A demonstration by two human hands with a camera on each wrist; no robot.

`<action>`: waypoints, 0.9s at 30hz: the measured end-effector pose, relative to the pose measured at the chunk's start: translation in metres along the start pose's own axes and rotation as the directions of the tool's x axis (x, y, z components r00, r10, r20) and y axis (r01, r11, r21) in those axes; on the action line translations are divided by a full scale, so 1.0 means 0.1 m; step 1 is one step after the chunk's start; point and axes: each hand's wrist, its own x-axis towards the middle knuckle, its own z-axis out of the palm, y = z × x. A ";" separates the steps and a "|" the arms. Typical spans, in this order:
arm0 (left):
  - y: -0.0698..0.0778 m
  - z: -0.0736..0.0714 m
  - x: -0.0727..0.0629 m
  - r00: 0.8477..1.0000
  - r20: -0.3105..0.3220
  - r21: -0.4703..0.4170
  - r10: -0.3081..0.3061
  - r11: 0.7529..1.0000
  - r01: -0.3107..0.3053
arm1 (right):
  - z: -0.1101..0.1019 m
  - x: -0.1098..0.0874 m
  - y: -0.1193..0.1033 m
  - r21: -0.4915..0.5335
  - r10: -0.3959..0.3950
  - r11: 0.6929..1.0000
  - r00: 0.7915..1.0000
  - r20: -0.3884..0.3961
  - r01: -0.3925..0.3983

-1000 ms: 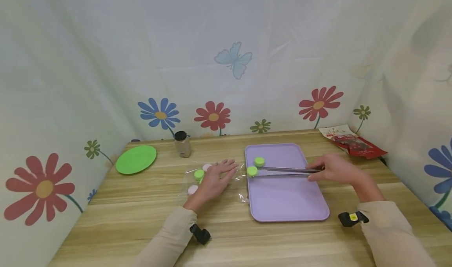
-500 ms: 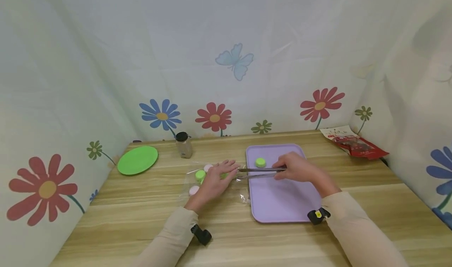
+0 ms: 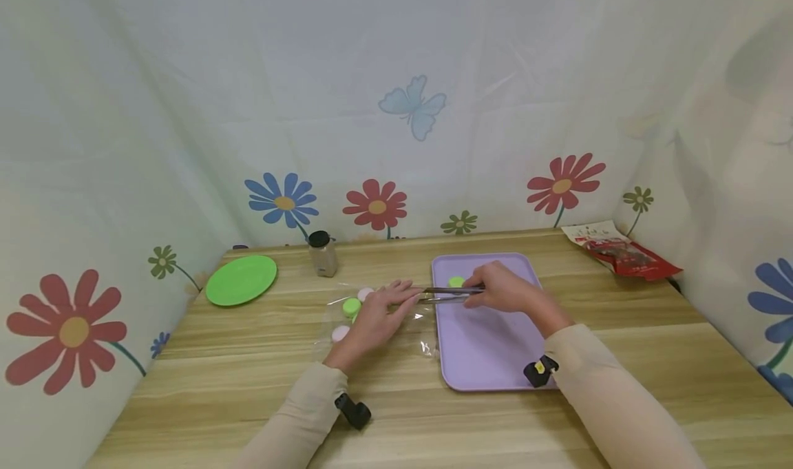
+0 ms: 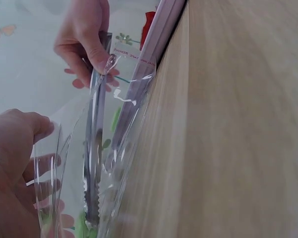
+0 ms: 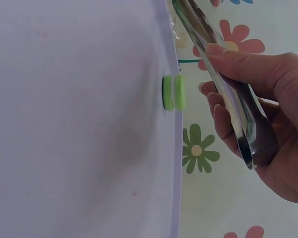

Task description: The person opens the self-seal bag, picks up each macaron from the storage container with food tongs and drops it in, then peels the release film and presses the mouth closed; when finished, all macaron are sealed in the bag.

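Observation:
My left hand (image 3: 379,315) holds the mouth of a clear plastic bag (image 3: 416,335), with the thumb at its upper edge in the left wrist view. Green macarons (image 3: 351,308) and pink macarons (image 3: 340,333) lie inside the bag, partly hidden by that hand. My right hand (image 3: 503,291) grips metal tongs (image 5: 227,87) whose serrated tips reach into the bag. At those tips a green macaron (image 4: 84,227) shows; whether they still pinch it is unclear. Another green macaron (image 5: 173,92) stands on the purple tray (image 3: 489,359), partly behind the right hand in the head view.
A green plate (image 3: 241,280) lies at the table's far left. Beside it stands a jar (image 3: 323,255) with a black lid. At the back right lies a red and white snack packet (image 3: 619,252). Flowered cloth hangs behind the wooden table (image 3: 396,414).
My right hand has moved left over the tray, carrying a green macaron in the tongs from the tray's left edge into the bag. The left hand has stayed at the bag.

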 end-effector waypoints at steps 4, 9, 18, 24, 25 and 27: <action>-0.01 0.01 0.00 1.000 0.003 0.004 0.000 1.000 0.000 | 0.02 0.01 0.01 0.010 0.023 1.000 1.000 0.008 -0.023; -0.03 0.03 0.01 1.000 -0.009 0.005 0.011 1.000 -0.011 | 0.04 -0.01 0.05 0.007 0.017 1.000 1.000 0.003 -0.017; -0.05 0.04 0.01 1.000 -0.003 0.007 0.008 1.000 -0.008 | -0.05 -0.28 0.15 -0.008 -0.071 0.997 0.995 -0.063 0.071; -0.07 0.06 0.02 1.000 -0.007 -0.005 0.010 1.000 -0.010 | -0.26 -0.59 0.28 0.033 -0.002 0.999 0.998 -0.056 0.004; -0.06 0.05 0.02 1.000 -0.005 -0.009 0.007 1.000 -0.007 | -0.30 -0.64 0.31 0.036 0.007 0.999 0.998 -0.058 -0.005; -0.05 0.06 0.02 1.000 0.000 -0.007 -0.001 1.000 0.001 | -0.37 -0.73 0.36 0.040 0.017 0.999 0.997 -0.069 -0.015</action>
